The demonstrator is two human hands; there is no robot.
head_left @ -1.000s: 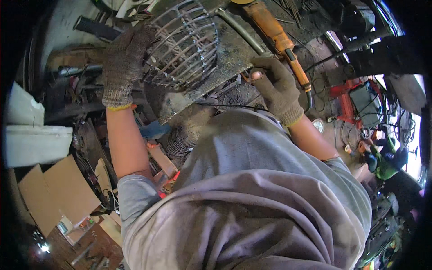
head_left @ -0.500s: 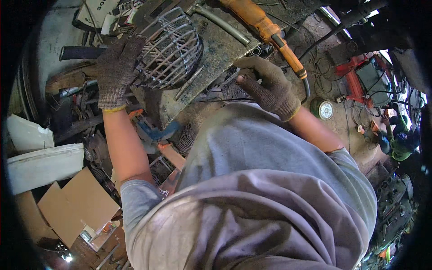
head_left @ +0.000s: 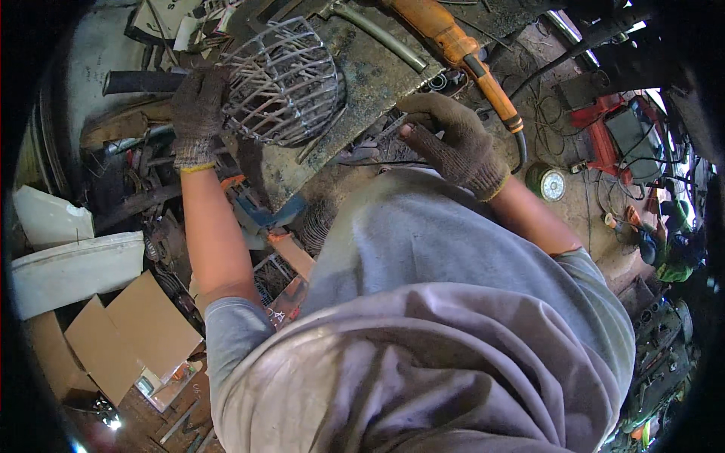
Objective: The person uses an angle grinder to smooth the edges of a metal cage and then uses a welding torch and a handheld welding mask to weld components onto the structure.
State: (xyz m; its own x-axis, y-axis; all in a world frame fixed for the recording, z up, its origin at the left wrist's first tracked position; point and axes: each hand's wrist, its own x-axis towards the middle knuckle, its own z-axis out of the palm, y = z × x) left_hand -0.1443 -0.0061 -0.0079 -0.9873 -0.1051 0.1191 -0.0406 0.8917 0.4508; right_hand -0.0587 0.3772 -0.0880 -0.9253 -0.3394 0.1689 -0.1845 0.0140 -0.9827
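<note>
1. Our left hand meets the metal cage just right of it; grip unclear.
2. Our right hand curls loosely, thumb apart, seemingly holding nothing.
3. Basket shape looks joined; what's left, we can't tell.

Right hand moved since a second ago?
Yes. Judged against the metal tube, the right hand has shifted down the picture: it was beside the tube's near end; now a gap shows between them.

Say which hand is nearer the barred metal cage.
Left. The left hand is at the left edge of the metal cage; the right hand is apart, to its lower right.
</note>
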